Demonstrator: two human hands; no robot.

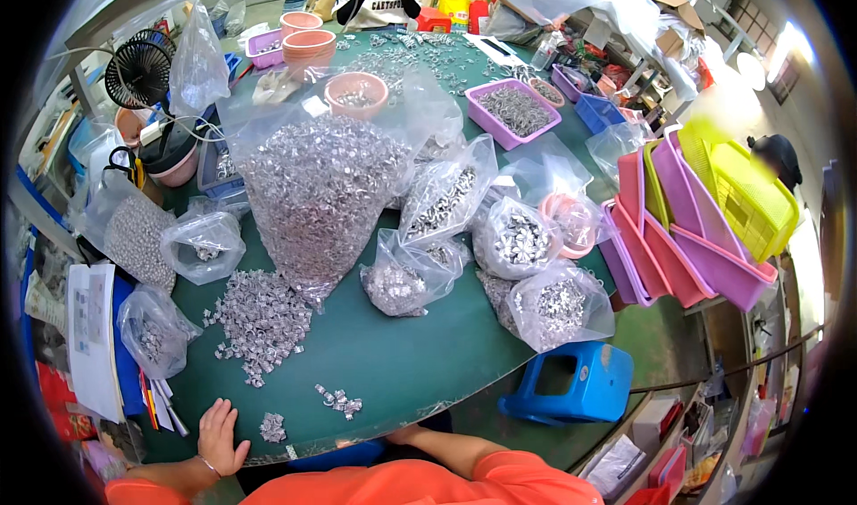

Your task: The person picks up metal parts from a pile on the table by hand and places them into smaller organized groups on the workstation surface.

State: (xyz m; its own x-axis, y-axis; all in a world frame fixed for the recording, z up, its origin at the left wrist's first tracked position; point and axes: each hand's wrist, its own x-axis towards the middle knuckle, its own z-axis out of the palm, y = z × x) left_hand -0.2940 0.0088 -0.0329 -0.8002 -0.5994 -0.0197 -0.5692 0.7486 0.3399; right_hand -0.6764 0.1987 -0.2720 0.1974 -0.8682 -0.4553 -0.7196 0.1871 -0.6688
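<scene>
My left hand (220, 437) lies palm down on the near left edge of the green table, fingers spread, holding nothing. Just right of it sits a small heap of shiny metal pieces (273, 427). A second little cluster of metal pieces (339, 401) lies farther right. Beyond these spreads a bigger pile of metal clips (261, 319), beside the mouth of a large clear bag (321, 193) full of similar pieces. My right hand (406, 434) is low at the table's front edge; its fingers are hidden, so I cannot tell what they do.
Several clear bags of metal parts (553, 309) crowd the table's middle and right. A purple basket (513, 112) of metal rings stands farther back. Stacked coloured baskets (687, 219) lean at the right, above a blue stool (576, 382). Another person (378, 1) is across the table.
</scene>
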